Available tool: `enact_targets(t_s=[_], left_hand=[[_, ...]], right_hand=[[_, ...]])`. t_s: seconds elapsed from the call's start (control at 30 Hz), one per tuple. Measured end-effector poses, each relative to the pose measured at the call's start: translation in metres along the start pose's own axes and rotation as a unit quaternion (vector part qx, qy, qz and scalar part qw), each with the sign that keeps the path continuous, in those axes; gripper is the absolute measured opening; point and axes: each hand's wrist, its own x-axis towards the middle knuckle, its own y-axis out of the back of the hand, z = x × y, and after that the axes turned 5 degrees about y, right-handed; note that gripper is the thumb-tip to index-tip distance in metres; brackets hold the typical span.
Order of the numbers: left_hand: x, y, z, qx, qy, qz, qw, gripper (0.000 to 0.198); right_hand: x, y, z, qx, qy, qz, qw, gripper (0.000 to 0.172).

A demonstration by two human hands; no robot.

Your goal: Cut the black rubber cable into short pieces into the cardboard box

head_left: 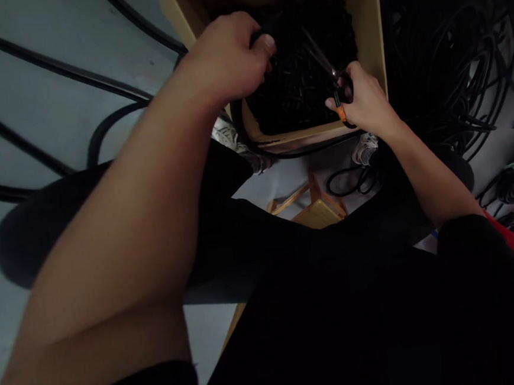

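My left hand (240, 60) is closed over the upper left part of a cardboard box (371, 35), gripping a black cable (259, 34) whose short end shows past my thumb. My right hand (367, 98) holds a pair of scissors (328, 68) by dark handles with an orange wrap on one loop. The blades point up and left over the box and stand apart from my left hand. Small black cut pieces (295, 85) fill the bottom of the box. How the cable runs behind my left forearm is hidden.
Long black cables (51, 60) stretch over the grey floor at left. A heap of coiled black cable (448, 76) lies right of the box. Between my legs are part of a wooden stool (318, 211) and a loop of cable (351, 179). A red bag (509, 235) lies at far right.
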Motion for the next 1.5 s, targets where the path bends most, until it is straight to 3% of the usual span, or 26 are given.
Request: enact_targets(t_s=[0.33, 0.4, 0.57, 0.77, 0.87, 1.03, 1.2, 1.3, 1.37, 1.5], left_hand=[[-0.006, 0.006, 0.004, -0.014, 0.004, 0.014, 1.000, 0.026], [-0.007, 0.007, 0.003, -0.034, 0.000, 0.018, 0.999, 0.022], [-0.011, 0.009, 0.003, -0.064, -0.003, 0.009, 0.998, 0.050], [-0.007, 0.010, 0.000, -0.019, -0.024, 0.072, 0.997, 0.054], [-0.005, 0.008, -0.001, -0.033, -0.018, 0.075, 0.996, 0.058], [-0.003, 0.009, -0.005, -0.036, -0.017, 0.076, 0.996, 0.062], [-0.002, 0.005, -0.014, -0.028, -0.038, 0.039, 0.998, 0.048], [-0.003, -0.002, -0.016, -0.039, -0.065, -0.018, 0.997, 0.030], [-0.005, -0.006, -0.015, -0.049, -0.074, -0.044, 0.995, 0.028], [-0.007, -0.008, -0.008, -0.019, -0.072, -0.041, 0.996, 0.025]], right_hand=[[0.003, 0.010, -0.003, -0.026, 0.001, 0.095, 0.995, 0.045], [0.002, 0.009, -0.006, -0.025, 0.001, 0.085, 0.996, 0.047], [0.000, 0.012, -0.009, -0.042, -0.006, 0.043, 0.998, 0.049], [-0.007, 0.017, -0.028, -0.047, -0.012, 0.063, 0.997, 0.051], [-0.009, 0.021, -0.041, 0.006, -0.015, 0.090, 0.996, 0.054], [-0.008, 0.023, -0.052, 0.113, -0.055, 0.024, 0.992, 0.063], [-0.011, 0.023, -0.048, 0.081, -0.023, 0.058, 0.995, 0.061], [-0.014, 0.016, -0.036, 0.086, -0.028, 0.039, 0.995, 0.062], [-0.017, 0.010, -0.028, 0.108, -0.038, 0.020, 0.993, 0.061], [-0.022, 0.000, -0.022, 0.168, -0.044, -0.011, 0.985, 0.064]])
